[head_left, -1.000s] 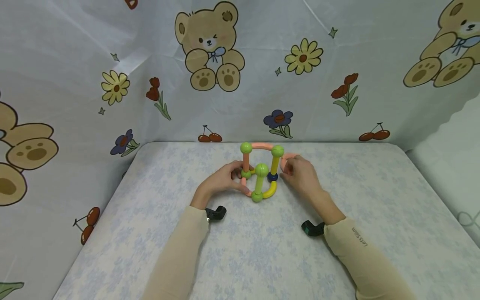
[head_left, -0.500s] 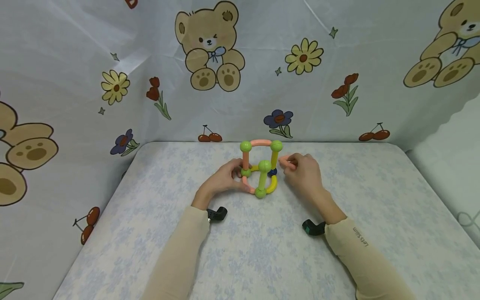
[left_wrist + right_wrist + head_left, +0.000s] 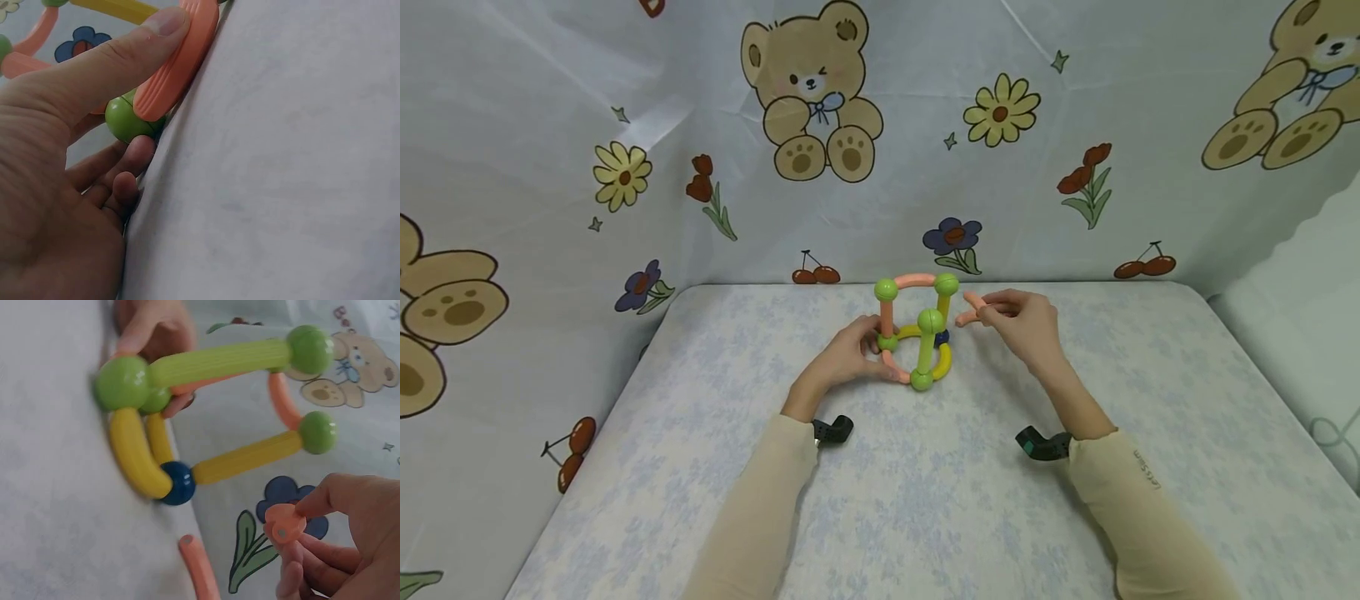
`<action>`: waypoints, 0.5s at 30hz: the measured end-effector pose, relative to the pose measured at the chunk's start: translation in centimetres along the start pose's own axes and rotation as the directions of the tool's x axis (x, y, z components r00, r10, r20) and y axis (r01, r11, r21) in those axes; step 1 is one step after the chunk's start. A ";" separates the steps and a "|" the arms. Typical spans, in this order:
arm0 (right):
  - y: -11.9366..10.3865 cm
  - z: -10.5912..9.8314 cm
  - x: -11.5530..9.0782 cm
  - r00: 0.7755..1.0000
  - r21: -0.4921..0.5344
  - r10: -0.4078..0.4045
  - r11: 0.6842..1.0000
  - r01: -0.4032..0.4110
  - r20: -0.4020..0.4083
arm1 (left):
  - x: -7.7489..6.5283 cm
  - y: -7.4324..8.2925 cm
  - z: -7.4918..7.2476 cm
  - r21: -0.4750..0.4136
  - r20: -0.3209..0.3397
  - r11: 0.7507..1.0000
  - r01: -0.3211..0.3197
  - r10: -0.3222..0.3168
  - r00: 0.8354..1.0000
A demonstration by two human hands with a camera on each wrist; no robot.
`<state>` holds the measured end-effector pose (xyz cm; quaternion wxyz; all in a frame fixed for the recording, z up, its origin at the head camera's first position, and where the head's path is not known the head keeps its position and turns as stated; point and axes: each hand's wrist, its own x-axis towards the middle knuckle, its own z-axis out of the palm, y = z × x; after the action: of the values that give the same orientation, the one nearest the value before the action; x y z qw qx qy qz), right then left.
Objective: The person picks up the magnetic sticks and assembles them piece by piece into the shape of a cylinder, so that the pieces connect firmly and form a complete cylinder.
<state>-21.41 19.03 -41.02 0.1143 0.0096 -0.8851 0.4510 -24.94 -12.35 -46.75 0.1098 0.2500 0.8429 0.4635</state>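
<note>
A toy frame of magnetic rods and balls stands on the table, its light green rod [image 3: 926,348] upright at the front. Green balls [image 3: 930,321] and a navy ball [image 3: 178,482] join its pink and yellow rods. My left hand [image 3: 847,354] grips its lower left side, the thumb on a curved pink rod [image 3: 181,62] and fingers by a green ball [image 3: 128,117]. To the right of the frame, my right hand [image 3: 1026,327] pinches a pink magnetic rod [image 3: 286,524], seen end-on in the right wrist view. Another pink rod [image 3: 199,569] lies on the table below it.
A pale blue patterned table [image 3: 910,508] runs back to a cloth backdrop [image 3: 917,192] printed with bears and flowers. Black wrist cameras [image 3: 1043,444] sit at both cuffs. A thin cable [image 3: 1333,437] shows at the far right.
My right hand has drawn up and to the right with a pink rod, and a second pink rod now shows beneath. The frame has shifted slightly back, my left hand still on it.
</note>
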 end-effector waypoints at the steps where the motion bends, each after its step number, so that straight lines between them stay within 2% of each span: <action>1: -0.2 -0.2 0.0 0.999 0.059 0.032 0.998 -0.034 0.032 | 0.0 0.0 0.0 0.004 -0.001 1.000 0.001 -0.001 1.000; 3: -0.7 -0.7 0.1 0.992 0.174 0.088 0.979 -0.104 0.094 | 0.0 -0.1 0.0 0.004 -0.001 1.000 0.001 -0.001 1.000; 5: -1.2 -1.0 0.1 0.981 0.300 0.117 0.940 -0.160 0.157 | 0.0 -0.1 0.0 0.000 -0.003 1.000 0.001 -0.001 1.000; 7: -1.7 -1.3 0.1 0.968 0.429 0.124 0.879 -0.208 0.217 | 0.0 -0.1 0.0 -0.008 -0.004 1.000 0.000 0.000 1.000; 9: -2.1 -1.6 0.1 0.955 0.542 0.121 0.801 -0.255 0.270 | 0.0 0.0 0.0 -0.010 -0.001 1.000 -0.003 0.003 1.000; 12: -2.5 -2.0 0.0 0.932 0.650 0.099 0.692 -0.316 0.348 | 0.0 0.0 0.0 -0.011 -0.001 1.000 -0.005 0.005 1.000; 13: -2.5 -2.1 0.0 0.923 0.667 0.090 0.666 -0.335 0.374 | 0.0 0.0 0.0 -0.009 -0.001 1.000 -0.005 0.005 1.000; 15: -2.5 -2.2 0.1 0.902 0.675 0.079 0.636 -0.374 0.425 | 0.0 0.1 0.0 -0.008 -0.002 1.000 -0.006 0.006 1.000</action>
<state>-20.73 19.32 -37.74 -0.1208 0.0234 -0.6227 0.7728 -24.92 -12.28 -46.72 0.1084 0.2516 0.8406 0.4673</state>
